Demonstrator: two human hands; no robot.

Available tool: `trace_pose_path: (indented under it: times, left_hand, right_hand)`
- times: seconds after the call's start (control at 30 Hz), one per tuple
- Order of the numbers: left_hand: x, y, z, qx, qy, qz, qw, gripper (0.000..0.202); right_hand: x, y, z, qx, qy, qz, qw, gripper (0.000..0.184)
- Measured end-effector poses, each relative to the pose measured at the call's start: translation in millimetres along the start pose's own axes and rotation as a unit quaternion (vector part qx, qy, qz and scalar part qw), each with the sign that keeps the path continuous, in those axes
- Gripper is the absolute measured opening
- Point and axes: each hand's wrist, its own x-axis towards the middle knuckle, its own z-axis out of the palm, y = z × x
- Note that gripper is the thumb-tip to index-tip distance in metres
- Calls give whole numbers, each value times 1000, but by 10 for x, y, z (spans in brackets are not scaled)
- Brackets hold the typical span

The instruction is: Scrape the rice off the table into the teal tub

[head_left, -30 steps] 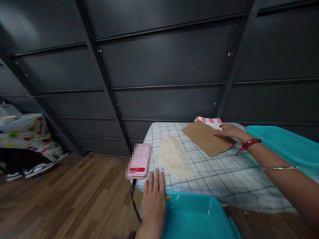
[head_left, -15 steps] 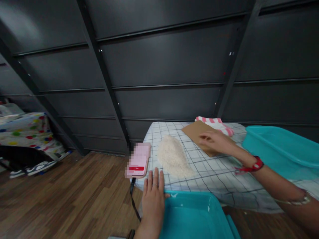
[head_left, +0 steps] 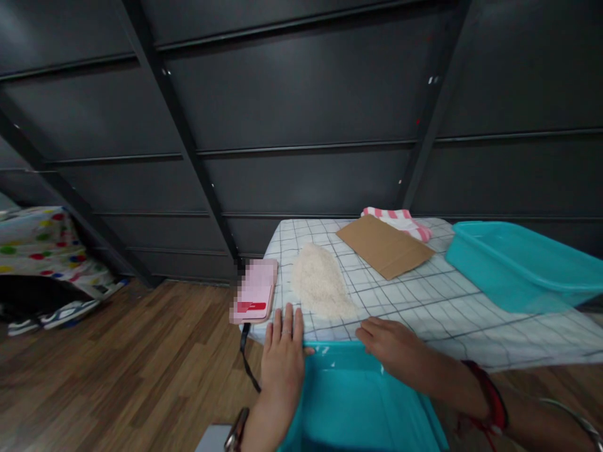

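My left hand [head_left: 281, 355] lies flat with fingers stretched out on the near left corner of a teal plastic tub [head_left: 362, 408], thumb hooked over its rim. My right hand [head_left: 393, 348] rests over the tub's far rim, fingers loosely extended and empty. Just beyond both hands a heap of white rice [head_left: 320, 282] lies on a white checked cloth [head_left: 433, 301]. A pink phone [head_left: 255, 292] sits at the cloth's left edge with a black cord hanging from it.
A brown cardboard sheet [head_left: 384, 246] lies at the back of the cloth, half over a red-and-white striped cloth [head_left: 400, 220]. A second teal tub [head_left: 522, 267] stands at the right. Dark metal wall behind; wooden floor, shoes and spotted bedding [head_left: 38, 242] at the left.
My right hand left the cardboard at the back and came down to the near tub's far rim. The left hand stayed on the tub corner. The view tilted slightly down.
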Motion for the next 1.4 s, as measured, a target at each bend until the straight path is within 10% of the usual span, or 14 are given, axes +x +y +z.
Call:
trace_pose_path:
  times: [0.4, 0.7, 1.4]
  left_hand:
    - [-35, -108, -181, 23, -41, 48, 998, 63]
    - [85, -82, -186, 6, -73, 29, 997, 56]
    - [26, 19, 45, -4, -21, 7, 1000, 63]
  right_hand:
    - [26, 97, -157, 131, -139, 1, 982, 28]
    - [-103, -75, 7, -7, 27, 24, 999, 24]
    - [-96, -55, 39, 36, 43, 27, 998, 28]
